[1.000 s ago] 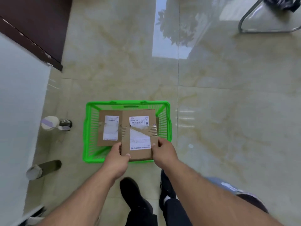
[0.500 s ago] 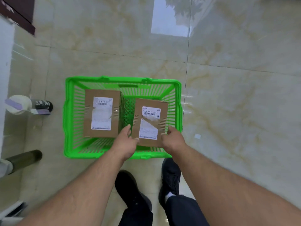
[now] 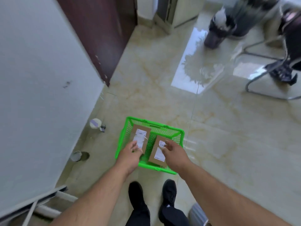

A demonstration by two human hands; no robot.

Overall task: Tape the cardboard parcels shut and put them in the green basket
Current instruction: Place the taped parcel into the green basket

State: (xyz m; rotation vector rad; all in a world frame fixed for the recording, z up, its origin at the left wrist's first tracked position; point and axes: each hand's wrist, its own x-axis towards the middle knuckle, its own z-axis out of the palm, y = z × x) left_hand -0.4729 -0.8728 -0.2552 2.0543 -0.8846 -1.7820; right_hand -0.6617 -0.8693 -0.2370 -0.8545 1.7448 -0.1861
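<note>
The green basket (image 3: 123,132) stands on the tiled floor in front of my feet. Two cardboard parcels with white labels lie side by side in it, the left parcel (image 3: 140,133) and the right parcel (image 3: 158,154). My left hand (image 3: 130,154) hovers above the basket's near left side with loosely curled fingers, holding nothing. My right hand (image 3: 173,154) hovers over the near right side, fingers relaxed and spread, partly covering the right parcel. Neither hand touches a parcel as far as I can see.
A white table (image 3: 40,79) fills the left, with a dark wooden panel (image 3: 101,30) behind it. A tape roll (image 3: 95,123) and a table foot (image 3: 76,156) sit on the floor left of the basket. A chair frame (image 3: 267,88) and a seated person are at far right.
Both hands have let go of the right parcel, which now lies in the basket. The hands have lifted away and the view has pulled back and up.
</note>
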